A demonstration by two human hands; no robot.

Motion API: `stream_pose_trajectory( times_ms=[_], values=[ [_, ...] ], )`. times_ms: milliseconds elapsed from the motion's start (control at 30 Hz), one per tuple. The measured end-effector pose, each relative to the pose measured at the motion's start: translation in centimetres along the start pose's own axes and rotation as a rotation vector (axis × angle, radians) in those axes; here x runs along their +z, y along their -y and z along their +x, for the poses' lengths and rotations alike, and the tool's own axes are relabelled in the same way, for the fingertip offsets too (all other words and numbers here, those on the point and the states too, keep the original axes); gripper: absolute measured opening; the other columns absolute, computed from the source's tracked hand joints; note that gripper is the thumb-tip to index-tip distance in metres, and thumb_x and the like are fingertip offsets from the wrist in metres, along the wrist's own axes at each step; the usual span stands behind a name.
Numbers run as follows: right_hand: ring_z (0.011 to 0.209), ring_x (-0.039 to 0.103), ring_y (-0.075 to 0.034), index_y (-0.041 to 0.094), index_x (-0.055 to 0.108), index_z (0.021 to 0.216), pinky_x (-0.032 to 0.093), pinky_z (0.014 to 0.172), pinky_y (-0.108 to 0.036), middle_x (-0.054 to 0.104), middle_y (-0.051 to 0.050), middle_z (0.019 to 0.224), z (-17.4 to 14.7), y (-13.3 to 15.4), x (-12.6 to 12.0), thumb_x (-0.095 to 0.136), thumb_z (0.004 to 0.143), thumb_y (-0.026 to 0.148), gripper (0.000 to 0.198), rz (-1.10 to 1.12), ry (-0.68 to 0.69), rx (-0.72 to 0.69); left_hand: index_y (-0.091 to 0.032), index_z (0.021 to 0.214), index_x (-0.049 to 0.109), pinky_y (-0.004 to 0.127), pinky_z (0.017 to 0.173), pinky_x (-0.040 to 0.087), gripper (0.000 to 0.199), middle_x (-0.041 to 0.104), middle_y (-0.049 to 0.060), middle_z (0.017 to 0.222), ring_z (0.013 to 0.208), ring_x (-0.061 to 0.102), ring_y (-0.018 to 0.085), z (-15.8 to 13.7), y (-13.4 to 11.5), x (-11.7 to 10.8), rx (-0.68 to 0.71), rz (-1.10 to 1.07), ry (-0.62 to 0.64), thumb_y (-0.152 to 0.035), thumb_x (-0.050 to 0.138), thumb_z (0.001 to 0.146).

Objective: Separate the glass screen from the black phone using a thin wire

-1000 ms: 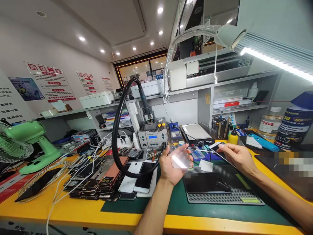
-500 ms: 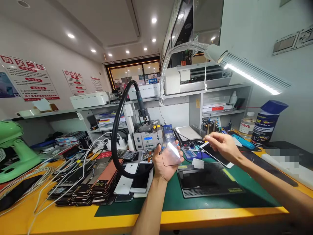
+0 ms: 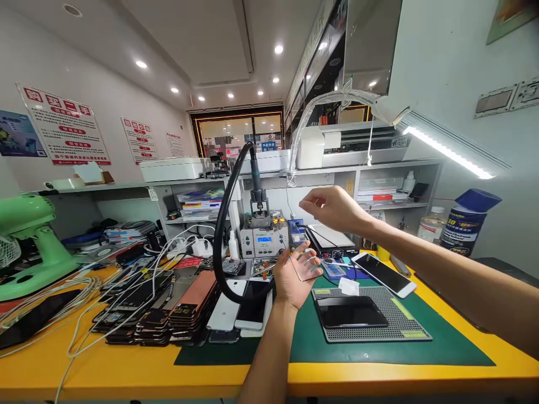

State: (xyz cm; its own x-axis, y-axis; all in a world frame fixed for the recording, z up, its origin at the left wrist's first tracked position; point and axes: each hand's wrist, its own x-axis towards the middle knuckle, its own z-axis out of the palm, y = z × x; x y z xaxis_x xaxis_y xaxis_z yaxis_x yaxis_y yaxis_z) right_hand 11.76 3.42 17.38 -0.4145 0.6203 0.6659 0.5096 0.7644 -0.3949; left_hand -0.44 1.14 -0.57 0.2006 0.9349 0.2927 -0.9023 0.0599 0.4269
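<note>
On the open palm of my left hand [image 3: 290, 283] rests a clear glass screen protector [image 3: 306, 272], its edge lying against the curled fingers. My right hand [image 3: 330, 205] is raised above and to the right of it, fingers bent and drawn together; I cannot make out what is in them, if anything. Below lies a black phone screen [image 3: 352, 311] on a grey perforated mat [image 3: 408, 317], with a folded white wipe [image 3: 349, 286] at its upper edge. A white-framed phone [image 3: 387, 275] lies to the right, under my right forearm.
Stacked phone screens [image 3: 197, 297] and white cables [image 3: 78, 297] crowd the left side. A hot-air station [image 3: 264, 240] stands behind, its black hose [image 3: 219, 241] looping forward. A lamp [image 3: 455, 148] hangs at the right above a spray can [image 3: 463, 224].
My right hand has moved up and left, away from the white-framed phone. A clear sheet near its fingertips is no longer visible. My left hand still holds the protector; the view has shifted slightly.
</note>
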Motion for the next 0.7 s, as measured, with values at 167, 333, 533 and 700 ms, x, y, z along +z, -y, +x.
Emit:
stream_pose_trajectory(
  times_ms=[167, 333, 533, 700],
  values=[
    [0.063, 0.055, -0.015, 0.016, 0.073, 0.076, 0.041, 0.062, -0.030, 0.068, -0.002, 0.068, -0.6, 0.7, 0.0, 0.061, 0.086, 0.035, 0.024, -0.060, 0.009, -0.052, -0.016, 0.122, 0.061, 0.038, 0.077, 0.058, 0.037, 0.066, 0.008, 0.113, 0.090, 0.067, 0.019, -0.1, 0.0, 0.0, 0.015, -0.026, 0.009, -0.043, 0.060, 0.096],
    [0.060, 0.052, -0.014, 0.017, 0.071, 0.072, 0.039, 0.060, -0.029, 0.064, 0.000, 0.063, -0.5, 0.9, -0.2, 0.063, 0.086, 0.037, 0.026, -0.093, -0.005, -0.072, -0.016, 0.123, 0.061, 0.039, 0.078, 0.058, 0.037, 0.066, 0.009, 0.115, 0.092, 0.067, 0.020, -0.2, -0.1, 0.0, 0.028, -0.031, 0.004, -0.042, 0.061, 0.096],
    [0.051, 0.034, -0.010, 0.018, 0.054, 0.052, 0.029, 0.052, -0.028, 0.043, 0.005, 0.049, -0.9, 2.0, -0.2, 0.063, 0.087, 0.043, 0.044, -0.139, -0.056, -0.105, -0.017, 0.123, 0.061, 0.041, 0.080, 0.058, 0.036, 0.066, 0.009, 0.118, 0.095, 0.067, 0.021, 0.1, 0.0, -0.1, 0.065, -0.014, -0.008, -0.040, 0.061, 0.096],
    [0.051, 0.025, -0.009, 0.019, 0.043, 0.049, 0.026, 0.051, -0.027, 0.031, 0.007, 0.048, -1.5, 3.4, -0.4, 0.062, 0.088, 0.040, 0.048, -0.154, -0.054, -0.150, -0.017, 0.125, 0.060, 0.042, 0.082, 0.058, 0.037, 0.065, 0.010, 0.120, 0.098, 0.067, 0.022, 0.1, 0.1, -0.2, 0.088, 0.025, -0.036, -0.039, 0.062, 0.095]
  ],
)
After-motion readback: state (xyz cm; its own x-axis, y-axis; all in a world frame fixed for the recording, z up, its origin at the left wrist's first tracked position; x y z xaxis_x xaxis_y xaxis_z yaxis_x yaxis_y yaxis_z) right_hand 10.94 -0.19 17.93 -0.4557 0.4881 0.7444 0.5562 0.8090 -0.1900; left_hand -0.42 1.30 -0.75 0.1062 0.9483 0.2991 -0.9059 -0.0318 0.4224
